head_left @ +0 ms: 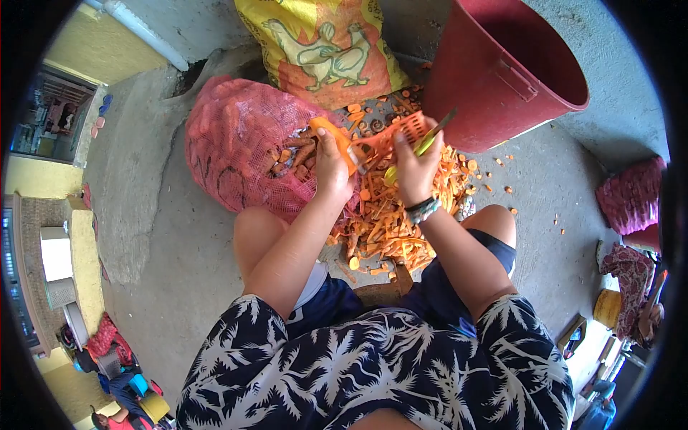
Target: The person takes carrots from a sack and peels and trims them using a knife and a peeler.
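My left hand (334, 168) is closed around a peeled orange carrot (322, 127), held over the gap between the mesh sack and the peelings. My right hand (417, 172), slightly blurred, grips a small knife (426, 142) with a yellow-green handle; its blade points up and away. Just beyond the right hand is an orange slotted plastic basket (410, 127), partly hidden by the fingers. Below both hands spreads a heap of carrot peelings (390, 226) and cut bits on the concrete floor.
A pink mesh sack (236, 143) of unpeeled carrots lies open at left. Behind stand a yellow printed sack (326, 54) and a tall red bin (487, 79). Another pink mesh sack (631, 197) is at far right. A person (118, 419) appears at lower left.
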The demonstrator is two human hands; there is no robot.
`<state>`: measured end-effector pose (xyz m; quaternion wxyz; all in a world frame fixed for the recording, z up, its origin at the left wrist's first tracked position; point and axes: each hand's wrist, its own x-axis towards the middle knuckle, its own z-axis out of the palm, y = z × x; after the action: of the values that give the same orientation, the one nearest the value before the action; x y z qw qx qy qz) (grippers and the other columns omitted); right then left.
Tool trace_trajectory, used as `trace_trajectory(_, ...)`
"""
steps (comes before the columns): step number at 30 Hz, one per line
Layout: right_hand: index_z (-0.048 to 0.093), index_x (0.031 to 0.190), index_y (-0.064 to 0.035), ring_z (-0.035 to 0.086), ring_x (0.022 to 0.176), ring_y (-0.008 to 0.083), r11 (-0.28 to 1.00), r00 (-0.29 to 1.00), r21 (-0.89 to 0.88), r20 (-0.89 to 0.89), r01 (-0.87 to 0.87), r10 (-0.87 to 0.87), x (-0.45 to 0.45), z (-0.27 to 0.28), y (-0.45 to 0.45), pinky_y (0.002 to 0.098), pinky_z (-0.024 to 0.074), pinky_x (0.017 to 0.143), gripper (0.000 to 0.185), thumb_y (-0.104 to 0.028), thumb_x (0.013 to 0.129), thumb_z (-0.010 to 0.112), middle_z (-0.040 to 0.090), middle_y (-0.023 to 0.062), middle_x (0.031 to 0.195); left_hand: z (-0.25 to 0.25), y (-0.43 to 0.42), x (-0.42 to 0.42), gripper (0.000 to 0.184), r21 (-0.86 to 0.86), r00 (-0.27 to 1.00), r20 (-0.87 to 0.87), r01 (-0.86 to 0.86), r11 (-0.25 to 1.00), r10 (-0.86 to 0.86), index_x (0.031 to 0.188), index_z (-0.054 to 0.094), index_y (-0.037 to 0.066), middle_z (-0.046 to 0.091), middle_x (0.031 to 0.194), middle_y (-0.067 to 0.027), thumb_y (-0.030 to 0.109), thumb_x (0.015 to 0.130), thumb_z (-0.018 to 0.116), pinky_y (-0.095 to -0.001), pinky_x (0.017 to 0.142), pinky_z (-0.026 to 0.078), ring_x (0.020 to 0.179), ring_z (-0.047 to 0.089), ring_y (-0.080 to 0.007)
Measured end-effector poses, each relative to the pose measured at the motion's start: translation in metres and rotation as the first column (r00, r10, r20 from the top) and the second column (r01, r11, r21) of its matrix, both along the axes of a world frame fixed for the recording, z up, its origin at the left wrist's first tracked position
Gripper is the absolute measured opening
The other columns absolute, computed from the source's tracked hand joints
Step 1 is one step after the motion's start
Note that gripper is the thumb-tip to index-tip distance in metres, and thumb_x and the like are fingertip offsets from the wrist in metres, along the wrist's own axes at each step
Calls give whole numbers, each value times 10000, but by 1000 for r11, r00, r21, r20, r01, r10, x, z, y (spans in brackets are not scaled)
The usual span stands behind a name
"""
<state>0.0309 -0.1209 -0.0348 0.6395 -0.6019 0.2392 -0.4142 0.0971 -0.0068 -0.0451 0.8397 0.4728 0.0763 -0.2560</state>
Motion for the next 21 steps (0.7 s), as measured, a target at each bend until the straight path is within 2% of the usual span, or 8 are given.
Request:
trace_trajectory(1, 387, 1115, -49, 532, 888, 156, 991, 997, -110, 13, 76, -75, 6, -3, -13, 245, 456, 744, 387, 47, 786, 567, 507, 83, 1013, 4, 1, -2, 568, 0, 1000, -1, 1, 1000, -1, 1194, 379, 116, 477, 1039, -23, 578, 874, 293, -360, 876, 407, 975, 501, -180)
trace_trajectory(3, 394, 1095, -77, 548, 759, 141, 953, 979, 234, 26, 191, -202, 8, 21, -43, 216, 469, 584, 361, 28, 795, 566, 533, 73, 944, 9, 2, -3, 604, 14, 999, 29, -30, 999, 30, 1193, 378, 101, 477, 1016, -25, 598, 860, 289, -340, 853, 420, 937, 504, -165)
trace_trajectory(6, 397, 1083, -92, 531, 655, 118, 964, 986, 210, 19, 160, -168, 6, 31, -41, 198, 437, 464, 341, 5, 805, 571, 542, 58, 883, 8, 6, 1, 603, 29, 999, 10, -39, 999, 39, 1192, 381, 103, 486, 1003, -24, 597, 856, 297, -329, 841, 424, 925, 508, -153)
trace_trajectory(9, 386, 1111, -63, 530, 788, 132, 984, 999, 174, 19, -44, 42, -2, 20, 2, 215, 477, 635, 394, 26, 785, 590, 518, 85, 993, 7, 1, 1, 588, 51, 995, 29, -99, 994, 97, 1182, 392, 104, 494, 982, -18, 587, 858, 311, -321, 831, 424, 898, 509, -141)
trace_trajectory(12, 385, 1109, -57, 522, 874, 145, 965, 992, 236, -13, -119, 125, -3, 20, 8, 227, 479, 664, 390, 55, 784, 570, 498, 102, 1049, 4, 2, -1, 583, 32, 993, 111, -46, 998, 42, 1182, 395, 104, 496, 985, -16, 583, 857, 320, -323, 830, 424, 889, 509, -141)
trace_trajectory(16, 388, 1105, -70, 545, 820, 145, 968, 992, 219, 5, 124, -128, 10, 12, -38, 207, 474, 600, 380, 55, 791, 563, 524, 77, 995, 5, 12, 2, 643, 3, 994, 106, 7, 1000, -7, 1276, 325, 58, 470, 1116, -70, 555, 868, 351, -327, 864, 420, 1015, 492, -170)
trace_trajectory(18, 409, 1093, -73, 517, 589, 72, 974, 996, 225, 85, -8, -11, 5, 21, -38, 193, 434, 467, 325, -13, 817, 569, 548, 32, 822, 8, 14, 5, 653, -59, 997, -17, 73, 996, -74, 1266, 330, 57, 476, 1114, -68, 565, 857, 364, -344, 862, 424, 1023, 491, -180)
trace_trajectory(21, 399, 1147, -79, 521, 610, 57, 925, 961, 259, 69, -277, 268, -6, 35, -17, 186, 435, 476, 364, -18, 826, 558, 550, 20, 854, 12, 10, 6, 511, -57, 981, -181, 52, 997, -62, 1117, 438, 127, 508, 926, -14, 563, 867, 345, -342, 749, 451, 852, 515, -142)
